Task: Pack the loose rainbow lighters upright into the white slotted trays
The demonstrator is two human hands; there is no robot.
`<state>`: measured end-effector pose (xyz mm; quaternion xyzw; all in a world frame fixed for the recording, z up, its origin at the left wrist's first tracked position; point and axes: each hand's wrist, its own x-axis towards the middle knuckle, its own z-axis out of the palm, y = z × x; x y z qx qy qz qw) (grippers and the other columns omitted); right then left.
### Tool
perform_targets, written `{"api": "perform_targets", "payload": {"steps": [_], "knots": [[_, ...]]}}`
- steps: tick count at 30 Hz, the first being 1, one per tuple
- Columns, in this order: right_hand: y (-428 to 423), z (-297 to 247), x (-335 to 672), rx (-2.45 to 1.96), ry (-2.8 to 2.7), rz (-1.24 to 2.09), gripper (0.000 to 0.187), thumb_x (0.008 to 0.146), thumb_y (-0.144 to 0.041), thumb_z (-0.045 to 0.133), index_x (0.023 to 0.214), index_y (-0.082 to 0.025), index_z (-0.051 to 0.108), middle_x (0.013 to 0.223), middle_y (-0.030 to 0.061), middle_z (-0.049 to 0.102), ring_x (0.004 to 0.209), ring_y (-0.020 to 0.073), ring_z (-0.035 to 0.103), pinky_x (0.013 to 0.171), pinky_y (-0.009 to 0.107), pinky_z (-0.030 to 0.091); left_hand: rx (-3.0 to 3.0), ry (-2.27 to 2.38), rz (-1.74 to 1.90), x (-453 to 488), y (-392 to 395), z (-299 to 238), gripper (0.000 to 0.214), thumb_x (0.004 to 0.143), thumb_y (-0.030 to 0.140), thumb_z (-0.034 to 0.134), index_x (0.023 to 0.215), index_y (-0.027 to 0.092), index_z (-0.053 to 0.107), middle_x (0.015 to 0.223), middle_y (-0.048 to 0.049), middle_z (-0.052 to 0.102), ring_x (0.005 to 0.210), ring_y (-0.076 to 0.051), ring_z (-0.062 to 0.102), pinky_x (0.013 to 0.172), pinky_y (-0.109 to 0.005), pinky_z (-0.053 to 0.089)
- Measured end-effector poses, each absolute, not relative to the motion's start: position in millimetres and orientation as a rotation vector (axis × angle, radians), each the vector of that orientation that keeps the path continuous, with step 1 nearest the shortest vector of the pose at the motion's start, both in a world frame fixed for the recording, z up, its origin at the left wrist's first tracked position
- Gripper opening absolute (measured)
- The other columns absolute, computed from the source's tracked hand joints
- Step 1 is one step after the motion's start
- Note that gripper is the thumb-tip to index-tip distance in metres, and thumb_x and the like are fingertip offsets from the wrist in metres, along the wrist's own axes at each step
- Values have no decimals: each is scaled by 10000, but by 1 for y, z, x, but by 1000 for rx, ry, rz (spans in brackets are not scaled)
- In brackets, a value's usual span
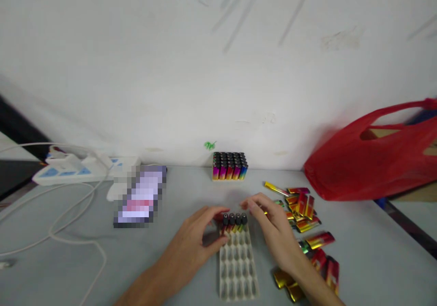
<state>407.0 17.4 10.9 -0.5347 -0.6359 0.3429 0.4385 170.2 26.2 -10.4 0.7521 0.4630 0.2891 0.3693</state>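
"Lighters (235, 221), four black tops in a row, and they're standing right between the two hands, at the far end of a pale tray (238, 269)!"

"And the hands themselves?"

"Left hand (194, 234): thumb and fingers parted, curving around the row's left side. Whether a fingertip is touching, I can't tell from here. Right hand (271, 220): fingers bent over the tray's far right corner, and I can't tell whether they're pinching anything. It's blurred between the fingertips."

"The cups nearer the wrists show bare all the way down. What's beyond the hands?"

"A packed block of lighters (230, 165), straight ahead against the wall, black tops up, purple, red, orange and blue bodies. Over to the right hand's right, a loose heap (302, 205) in shiny red and gold, spilling back beside the forearm."

"Any lettering on those?"

"Too blurred to read, I'm afraid! There's a small green mark (210, 145) on the wall beyond the left hand, a squiggle I can't make out. Left of that hand, a phone (145, 194), its screen all blocky squares with a pink band. Further left, a white power strip (73, 171) with blue patches."

"And far right of the right hand, a red bag (362, 160)!"
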Motion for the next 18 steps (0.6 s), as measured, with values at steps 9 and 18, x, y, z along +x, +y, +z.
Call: {"api": "perform_targets", "payload": {"steps": [9,18], "knots": [[31,-10,431,-1827,-1776,-205,345,1095,-277,490,1300,-155,740,1298,189,743,1202,409,591,1050,585,451,1939,1182,752,170,27,-13,491,949,208,821,1402,354,702,1354,6,782,1240,-245,738,1151,-396,548],[35,-31,435,-1862,-1980,-272,340,1140,-204,470,1447,-197,615,1447,187,722,1334,390,605,1081,594,384,1944,1169,763,170,26,-12,500,939,181,827,1395,350,708,1343,3,784,1224,-245,739,1149,-391,550]]}}
